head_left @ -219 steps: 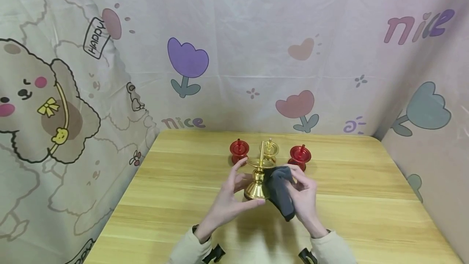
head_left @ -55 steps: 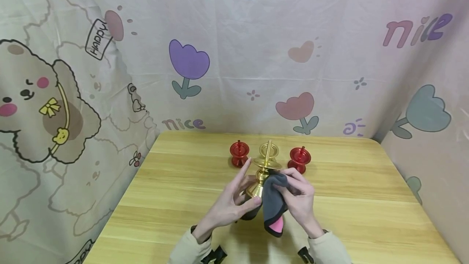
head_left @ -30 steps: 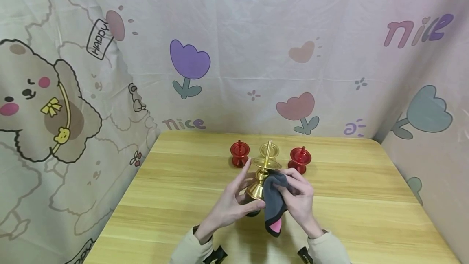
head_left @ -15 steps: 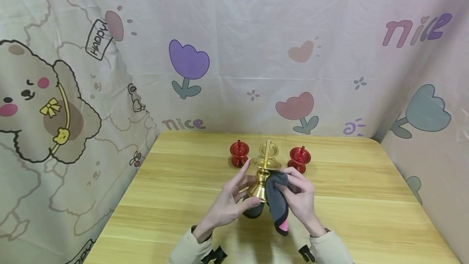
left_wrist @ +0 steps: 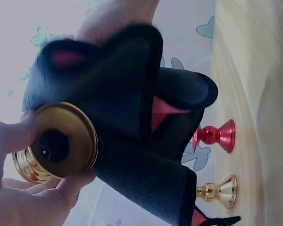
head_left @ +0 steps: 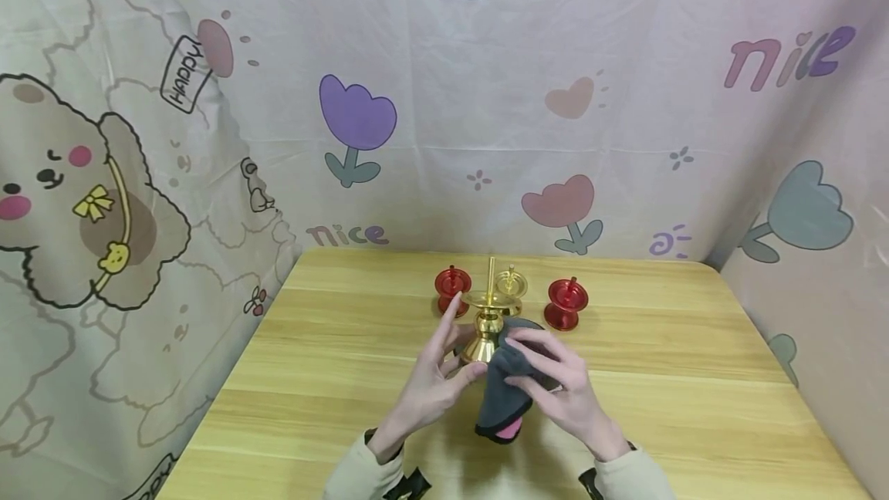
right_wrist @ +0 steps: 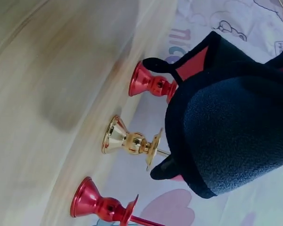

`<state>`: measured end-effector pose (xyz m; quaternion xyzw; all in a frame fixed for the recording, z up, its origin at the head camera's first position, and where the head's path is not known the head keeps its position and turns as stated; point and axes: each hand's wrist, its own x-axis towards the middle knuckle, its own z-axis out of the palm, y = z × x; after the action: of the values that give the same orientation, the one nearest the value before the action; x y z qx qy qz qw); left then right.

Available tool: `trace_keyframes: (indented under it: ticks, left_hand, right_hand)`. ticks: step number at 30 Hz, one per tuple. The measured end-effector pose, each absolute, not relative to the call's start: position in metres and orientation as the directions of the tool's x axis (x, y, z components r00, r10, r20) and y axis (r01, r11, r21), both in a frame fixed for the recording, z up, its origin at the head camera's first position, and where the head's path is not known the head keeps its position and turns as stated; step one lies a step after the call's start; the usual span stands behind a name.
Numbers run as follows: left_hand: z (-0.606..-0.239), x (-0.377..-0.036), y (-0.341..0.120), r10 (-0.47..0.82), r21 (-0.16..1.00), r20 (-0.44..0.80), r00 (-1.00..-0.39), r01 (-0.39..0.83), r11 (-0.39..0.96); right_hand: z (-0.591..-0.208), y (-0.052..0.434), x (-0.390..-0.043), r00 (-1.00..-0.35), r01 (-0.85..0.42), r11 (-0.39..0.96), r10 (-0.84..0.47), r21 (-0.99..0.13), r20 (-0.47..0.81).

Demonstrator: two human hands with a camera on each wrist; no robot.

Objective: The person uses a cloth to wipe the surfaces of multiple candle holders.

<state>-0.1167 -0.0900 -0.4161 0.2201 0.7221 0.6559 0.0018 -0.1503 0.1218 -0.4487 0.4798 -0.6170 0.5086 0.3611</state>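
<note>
I see the wooden table (head_left: 312,376), then my grey cloth (head_left: 505,392) wrapped over the gold candlestick (head_left: 485,328) base, held above mid-table. Right hand (head_left: 556,388) grips the cloth; left hand (head_left: 434,376) fingers curl round the base. Behind stand two red holders (head_left: 453,288) and another gold holder (head_left: 512,288).

Wooden table (head_left: 333,376); cartoon-printed cloth backdrop (head_left: 444,99) behind it.
</note>
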Motion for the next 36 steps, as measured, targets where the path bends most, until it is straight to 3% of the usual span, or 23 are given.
trace_keyframes:
  ticks: [4,6,8,14,16,18,23,26,29,33,36]
  left_hand:
    - [-0.416,-0.116,-0.09,0.317,0.943,0.302,-0.899,0.33,0.04]
    - [-0.417,-0.117,-0.09,0.332,0.937,0.324,-0.886,0.349,0.017]
    - [-0.417,-0.117,-0.09,0.352,0.93,0.351,-0.868,0.365,-0.026]
    - [-0.417,-0.119,-0.089,0.4,0.912,0.41,-0.82,0.379,-0.159]
    - [-0.417,-0.119,-0.088,0.395,0.908,0.419,-0.818,0.39,-0.155]
    - [-0.417,-0.119,-0.086,0.376,0.906,0.42,-0.826,0.403,-0.126]
    - [-0.417,-0.117,-0.083,0.319,0.903,0.413,-0.853,0.429,-0.02]
    - [-0.418,-0.118,-0.082,0.302,0.898,0.423,-0.854,0.44,-0.013]
    - [-0.42,-0.119,-0.083,0.313,0.898,0.433,-0.845,0.434,-0.071]
    - [-0.422,-0.122,-0.086,0.352,0.907,0.419,-0.837,0.377,-0.185]
    - [-0.422,-0.123,-0.087,0.379,0.919,0.392,-0.838,0.34,-0.2]
  right_hand:
    - [-0.447,0.121,-0.15,-0.195,-0.975,0.159,-0.255,-0.157,0.947]
    - [-0.449,0.121,-0.151,-0.182,-0.973,0.181,-0.24,-0.141,0.954]
    - [-0.453,0.121,-0.153,-0.21,-0.972,0.145,-0.203,-0.182,0.956]
    - [-0.466,0.12,-0.155,-0.391,-0.907,-0.131,-0.085,-0.4,0.916]
    - [-0.466,0.118,-0.154,-0.391,-0.911,-0.115,-0.061,-0.396,0.918]
    - [-0.463,0.115,-0.152,-0.344,-0.938,-0.037,-0.042,-0.346,0.938]
    - [-0.448,0.108,-0.151,-0.111,-0.975,0.198,-0.029,-0.104,0.993]
    - [-0.442,0.106,-0.151,-0.056,-0.971,0.236,-0.03,-0.047,0.998]
    - [-0.443,0.105,-0.151,-0.109,-0.98,0.171,-0.009,-0.106,0.994]
    - [-0.45,0.106,-0.153,-0.226,-0.974,0.019,0.022,-0.226,0.974]
    - [-0.452,0.107,-0.153,-0.259,-0.966,-0.018,0.039,-0.258,0.965]
